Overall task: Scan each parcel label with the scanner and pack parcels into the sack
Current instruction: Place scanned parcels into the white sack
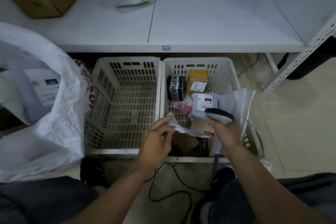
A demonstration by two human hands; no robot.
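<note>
Evidently the job is partway through: the white woven sack [60, 123] stands open at the left and already holds at least one labelled parcel [43, 87], whose print is too blurred to read, while several more wait in the right crate [198, 59]. The left hand [156, 143] pinches the near corner of a flat white mailer [181, 129], lifted just above the near end of that crate. The right hand [227, 136] is wrapped round the handle of the scanner [219, 114], with the scanner's dark head close over the mailer's right end. I judge the step in hand to be scanning this mailer, though its label does not show from here, so it may need turning first. Once it has been read, it has to go left into the sack. Still to be done, as far as I can see, are a grey mailer [200, 107] whose label carries "231" on a black patch, a pink parcel [181, 106] marked "4014", a black box [175, 87] with a white band of Chinese characters I cannot read surely, a tan carton [197, 78] with a small barcode label, and a brown cardboard parcel [185, 142] lying under the held mailer. More may be hidden beneath these.
</note>
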